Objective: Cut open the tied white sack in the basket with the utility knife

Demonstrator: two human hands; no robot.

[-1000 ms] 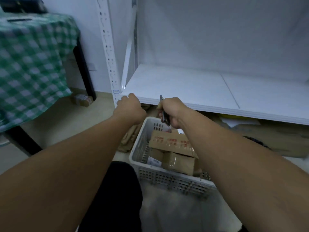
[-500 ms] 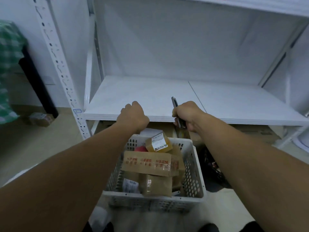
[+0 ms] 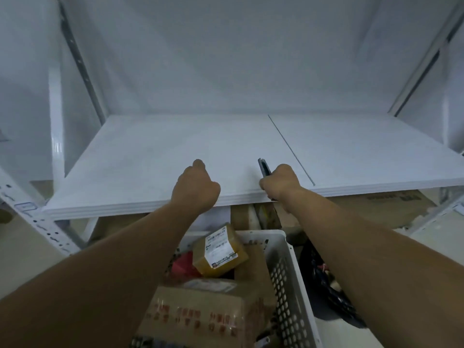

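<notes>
My right hand (image 3: 281,182) grips a dark utility knife (image 3: 264,168) that points up and away, over the front edge of the white shelf (image 3: 155,151). My left hand (image 3: 195,187) is curled into a fist beside it, over the same edge, holding nothing I can see. Below my arms sits the white perforated basket (image 3: 288,280), filled with taped brown parcels (image 3: 200,317) and a yellow-brown labelled parcel (image 3: 221,249). A red item (image 3: 184,267) shows between them. No white sack is visible in the basket.
A white perforated shelf upright (image 3: 32,214) stands at the left. Cardboard (image 3: 376,209) lies under the shelf. A dark bundle (image 3: 331,285) sits on the floor to the right of the basket.
The view has swung right and up toward the shelf. Both hands have risen from above the basket to the shelf's front edge, the knife still in my right hand.
</notes>
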